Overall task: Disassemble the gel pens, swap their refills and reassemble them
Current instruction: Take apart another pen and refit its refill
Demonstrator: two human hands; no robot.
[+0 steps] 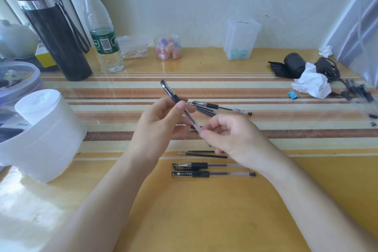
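Note:
A capped gel pen is held tilted above the table, cap end up and to the left. My left hand pinches it at the black grip, and my right hand grips its clear barrel lower down. Behind the hands another gel pen lies with loose dark parts beside it. Nearer me lie two bare refills and, below them, two whole gel pens side by side.
A paper roll stands at the left, with a black flask and water bottle behind. Small plastic jars line the wall. Crumpled tissue, a blue binder clip and more pens lie at the right.

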